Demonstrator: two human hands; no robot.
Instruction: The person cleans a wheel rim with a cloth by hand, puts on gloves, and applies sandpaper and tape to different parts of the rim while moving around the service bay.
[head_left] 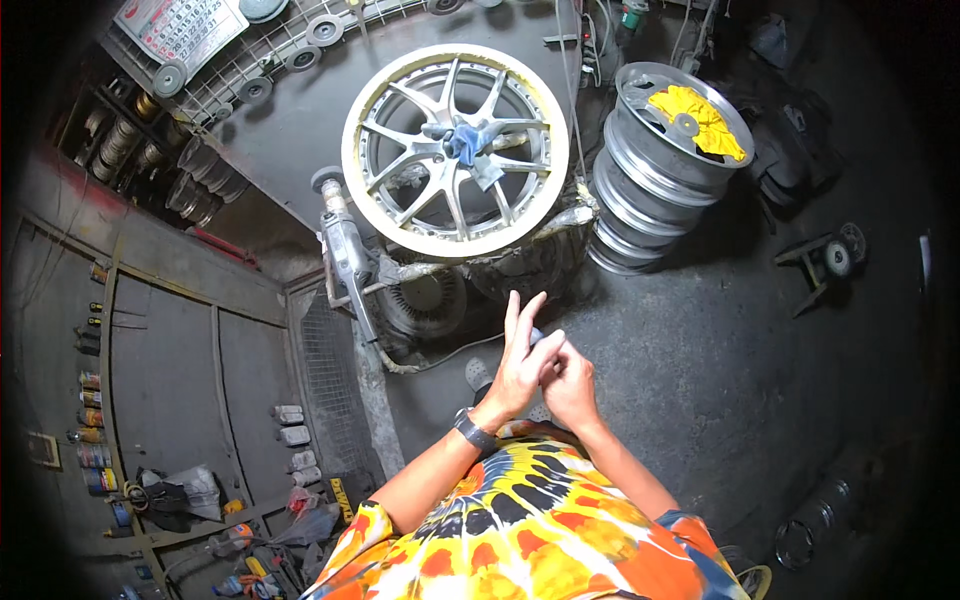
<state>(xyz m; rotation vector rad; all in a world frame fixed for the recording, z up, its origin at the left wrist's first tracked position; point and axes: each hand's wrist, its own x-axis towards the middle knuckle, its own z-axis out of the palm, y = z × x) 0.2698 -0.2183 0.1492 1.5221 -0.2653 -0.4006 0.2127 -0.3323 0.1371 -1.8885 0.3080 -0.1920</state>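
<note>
My left hand point(515, 375) is raised in front of my chest, its index and middle fingers stretched out and apart. Against it is my right hand point(568, 388), closed, with its fingers bent at the left palm. A small bluish-grey bit point(537, 336) shows between the two hands; its kind is too hidden to tell. Beyond them, an alloy wheel point(437, 190) with a pale yellow outer lip lies face up on a metal stand point(415, 271). A crumpled blue cloth or glove point(466, 145) lies over the wheel's hub, touching the spokes.
A power grinder point(347, 245) hangs at the stand's left side. To the right, stacked silver wheel rims point(655, 190) carry a yellow cloth point(700, 118). A small wheeled metal frame point(825, 262) stands on the floor farther right. Shelves with cans point(92, 420) line the left wall.
</note>
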